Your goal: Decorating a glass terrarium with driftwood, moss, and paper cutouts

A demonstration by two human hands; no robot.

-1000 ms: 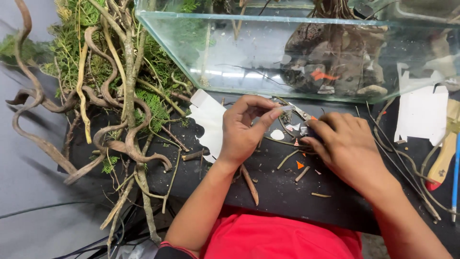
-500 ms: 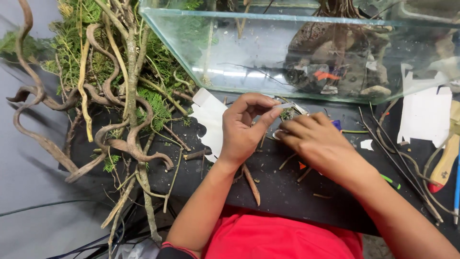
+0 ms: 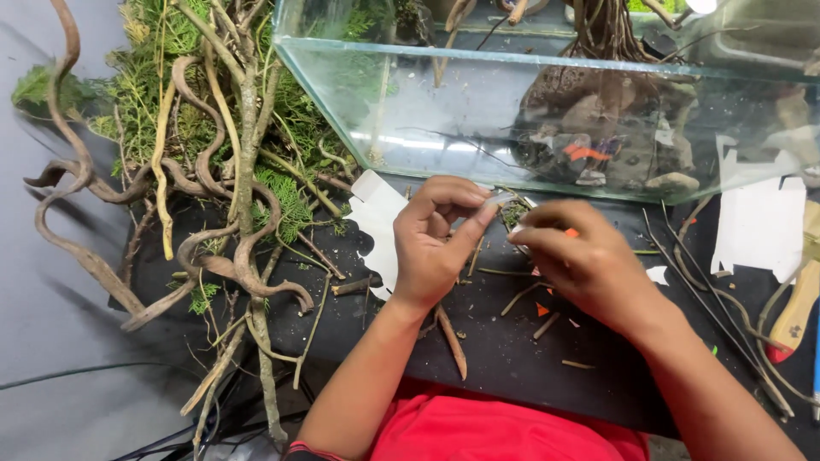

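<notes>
My left hand is raised over the black mat and pinches a small pale strip between thumb and forefinger. Just to its right, my right hand has its fingers curled together, the fingertips close to the end of that strip; what they hold is hidden. A bit of green moss shows between the two hands. Orange paper scraps and short twigs lie on the mat under the hands.
A glass tank with dark rocks and roots stands right behind the hands. Twisted brown branches and green foliage fill the left. White paper pieces lie at left and right. A wooden-handled brush lies at far right.
My right hand let go of the scissors, moved left to meet my left hand and now sits slightly higher. My left hand kept its pinch on the pale strip.
</notes>
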